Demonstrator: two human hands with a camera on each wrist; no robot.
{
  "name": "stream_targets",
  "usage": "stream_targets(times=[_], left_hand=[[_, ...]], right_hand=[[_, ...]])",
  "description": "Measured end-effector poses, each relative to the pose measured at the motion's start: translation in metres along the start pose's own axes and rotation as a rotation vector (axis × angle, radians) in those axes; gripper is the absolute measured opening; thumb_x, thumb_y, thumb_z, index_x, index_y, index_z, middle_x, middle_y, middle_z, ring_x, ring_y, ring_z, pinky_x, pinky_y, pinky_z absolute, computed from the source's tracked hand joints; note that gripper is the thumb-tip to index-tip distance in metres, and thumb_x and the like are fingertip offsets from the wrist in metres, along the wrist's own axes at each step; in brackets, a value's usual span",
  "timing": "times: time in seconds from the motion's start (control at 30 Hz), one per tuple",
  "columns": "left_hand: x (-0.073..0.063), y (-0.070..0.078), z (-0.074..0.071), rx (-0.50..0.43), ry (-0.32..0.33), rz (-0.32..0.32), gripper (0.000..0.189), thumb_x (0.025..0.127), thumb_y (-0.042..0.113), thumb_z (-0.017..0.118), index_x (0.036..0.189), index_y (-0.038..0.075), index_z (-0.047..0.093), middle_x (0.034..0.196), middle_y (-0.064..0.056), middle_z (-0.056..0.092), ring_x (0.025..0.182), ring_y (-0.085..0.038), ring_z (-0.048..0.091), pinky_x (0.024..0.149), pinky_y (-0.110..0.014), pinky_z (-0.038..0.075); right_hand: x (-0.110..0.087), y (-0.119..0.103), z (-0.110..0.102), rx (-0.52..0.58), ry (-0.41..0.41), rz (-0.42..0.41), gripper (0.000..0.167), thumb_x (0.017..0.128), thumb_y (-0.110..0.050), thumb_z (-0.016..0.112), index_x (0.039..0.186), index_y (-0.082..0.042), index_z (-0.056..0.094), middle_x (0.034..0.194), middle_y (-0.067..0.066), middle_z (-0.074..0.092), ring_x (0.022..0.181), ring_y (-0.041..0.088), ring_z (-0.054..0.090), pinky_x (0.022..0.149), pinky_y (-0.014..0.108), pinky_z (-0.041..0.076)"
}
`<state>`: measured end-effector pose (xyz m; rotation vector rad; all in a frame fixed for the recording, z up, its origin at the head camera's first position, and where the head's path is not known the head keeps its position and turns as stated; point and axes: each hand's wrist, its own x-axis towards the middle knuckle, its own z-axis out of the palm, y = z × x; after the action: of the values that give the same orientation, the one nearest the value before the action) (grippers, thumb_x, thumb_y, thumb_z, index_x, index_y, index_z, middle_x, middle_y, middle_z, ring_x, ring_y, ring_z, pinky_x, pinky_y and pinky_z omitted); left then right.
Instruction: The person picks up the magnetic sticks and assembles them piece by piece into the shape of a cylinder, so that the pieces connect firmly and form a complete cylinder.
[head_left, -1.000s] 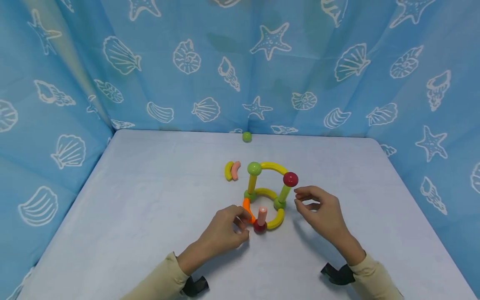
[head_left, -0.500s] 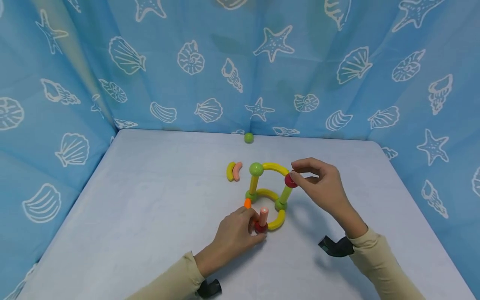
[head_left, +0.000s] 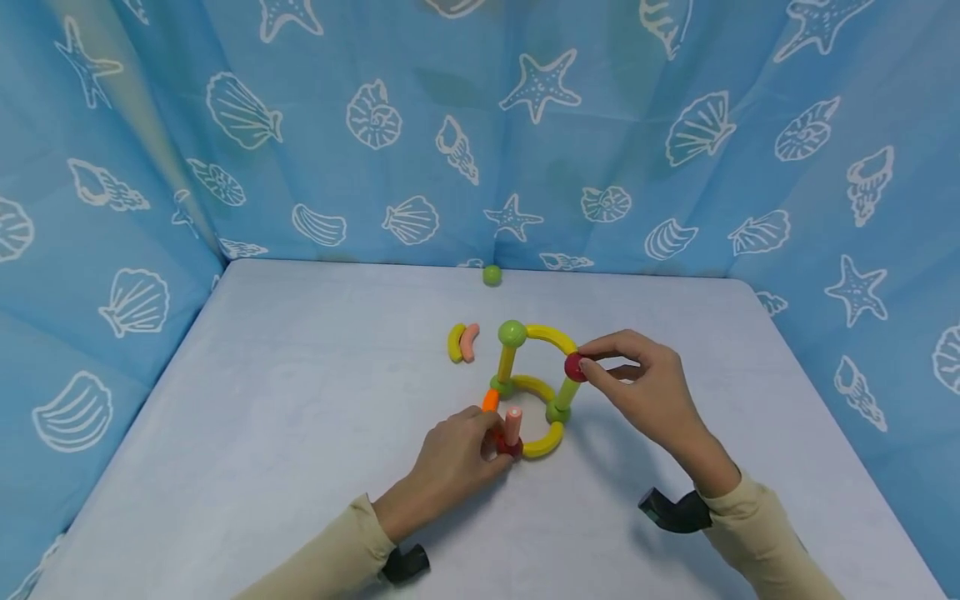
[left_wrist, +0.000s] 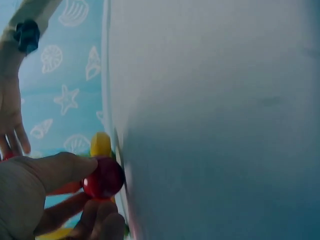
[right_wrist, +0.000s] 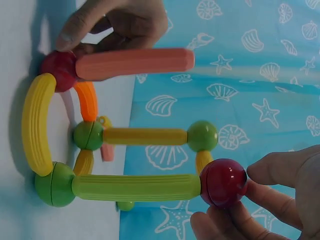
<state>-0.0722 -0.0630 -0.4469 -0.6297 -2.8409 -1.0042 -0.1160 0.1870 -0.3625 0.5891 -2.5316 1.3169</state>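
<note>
A toy frame of balls and rods stands on the white table. My left hand (head_left: 453, 454) pinches the red ball (left_wrist: 105, 177) at its near lower corner, from which a pink rod (right_wrist: 135, 64) rises with a bare top. Thumb and fingers of my right hand (head_left: 641, 375) hold another red ball (right_wrist: 223, 183) on top of the upright green rod (right_wrist: 137, 187). A curved yellow piece (head_left: 551, 336) links this upper ball to a green ball (head_left: 512, 333) on the yellow rod (right_wrist: 145, 136). Curved yellow (right_wrist: 37, 125) and orange (right_wrist: 86, 100) pieces form the base ring, the orange one partly behind my left hand.
Behind the frame to the left lie a loose yellow curved piece (head_left: 456, 342) and a pink one (head_left: 469, 342). Another green ball (head_left: 492, 276) sits at the table's (head_left: 300, 350) back edge, before a blue shell-print curtain (head_left: 315, 167).
My right hand has risen from beside the green rod and taken hold of the upper red ball. My left hand has moved from the orange piece onto the lower red ball, and the frame has shifted slightly.
</note>
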Motion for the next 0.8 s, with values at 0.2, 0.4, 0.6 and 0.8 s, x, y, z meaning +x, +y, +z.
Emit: stream_targets(times=[0.2, 0.4, 0.6, 0.8], left_hand=[[0.005, -0.013, -0.01, -0.004, -0.042, 0.01, 0.019, 0.081, 0.017, 0.082, 0.095, 0.014, 0.071, 0.083, 0.003, 0.061, 0.072, -0.009, 0.057, 0.063, -0.022, 0.049], [0.016, -0.024, -0.019, 0.0, -0.104, 0.046, 0.02, 0.082, 0.017, 0.08, 0.101, 0.014, 0.073, 0.085, 0.005, 0.062, 0.078, -0.011, 0.06, 0.066, -0.023, 0.049], [0.026, -0.025, -0.021, 0.015, -0.132, 0.036, 0.018, 0.082, 0.025, 0.082, 0.093, 0.018, 0.07, 0.084, 0.004, 0.061, 0.074, -0.009, 0.054, 0.063, -0.024, 0.046], [0.031, -0.021, -0.021, -0.014, -0.134, 0.026, 0.019, 0.081, 0.024, 0.084, 0.088, 0.018, 0.067, 0.082, 0.003, 0.059, 0.072, -0.01, 0.053, 0.063, -0.025, 0.046]], right_hand=[[-0.01, -0.004, -0.002, -0.029, -0.006, 0.021, 0.015, 0.092, -0.014, 0.073, 0.106, -0.015, 0.075, 0.102, -0.007, 0.069, 0.094, 0.011, 0.062, 0.073, 0.024, 0.057], [-0.02, -0.009, -0.003, -0.007, -0.017, 0.044, 0.015, 0.092, -0.013, 0.073, 0.107, -0.017, 0.075, 0.103, -0.009, 0.069, 0.096, 0.011, 0.063, 0.074, 0.023, 0.056], [-0.024, -0.009, -0.002, -0.012, -0.003, 0.069, 0.016, 0.093, -0.014, 0.072, 0.109, -0.016, 0.074, 0.104, -0.009, 0.069, 0.096, 0.01, 0.064, 0.074, 0.025, 0.056], [-0.006, 0.0, -0.005, 0.104, 0.026, 0.132, 0.021, 0.096, -0.016, 0.069, 0.113, -0.004, 0.07, 0.103, 0.006, 0.069, 0.088, 0.02, 0.07, 0.07, 0.029, 0.059]])
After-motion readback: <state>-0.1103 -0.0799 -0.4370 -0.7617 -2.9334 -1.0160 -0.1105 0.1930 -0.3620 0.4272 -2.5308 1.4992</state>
